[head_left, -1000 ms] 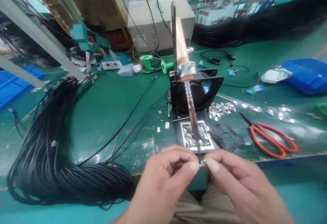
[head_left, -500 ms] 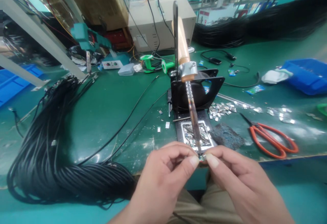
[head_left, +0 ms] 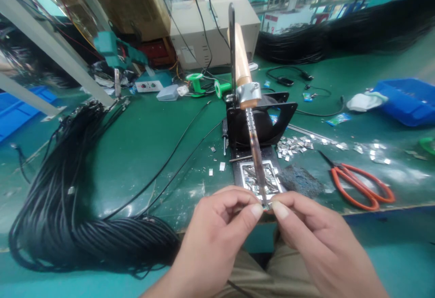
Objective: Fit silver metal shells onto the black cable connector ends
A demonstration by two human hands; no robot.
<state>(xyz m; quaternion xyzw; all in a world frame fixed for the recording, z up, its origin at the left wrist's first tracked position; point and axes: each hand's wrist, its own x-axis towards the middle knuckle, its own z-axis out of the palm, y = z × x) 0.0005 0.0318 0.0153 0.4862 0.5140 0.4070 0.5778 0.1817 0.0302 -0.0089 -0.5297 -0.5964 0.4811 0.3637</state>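
Observation:
My left hand [head_left: 226, 232] is closed in a pinch under the tip of a soldering iron [head_left: 255, 146]. A thin black cable [head_left: 239, 289] comes out below this hand; its end is hidden by the fingers. Opposite, my right hand [head_left: 311, 230] pinches a tiny metal connector [head_left: 268, 206], mostly covered by thumb and finger. The fingertips of both hands nearly meet at the iron's tip. The wooden-handled iron is clamped pointing down on a black stand [head_left: 234, 130]. Just behind my hands lies a small metal tray [head_left: 243, 175] holding shiny bits.
Orange-handled scissors [head_left: 363, 189] and a dark cleaning pad [head_left: 301, 181] lie to the right. Loose metal pieces [head_left: 294, 146] are scattered behind them. A thick bundle of black cables [head_left: 64, 207] hangs over the table's left front edge. A blue bin [head_left: 404, 103] stands far right.
Both hands have shifted very slightly, with the fingertips a little closer together at the iron's tip. The small piece between them shows less. The view has moved a touch.

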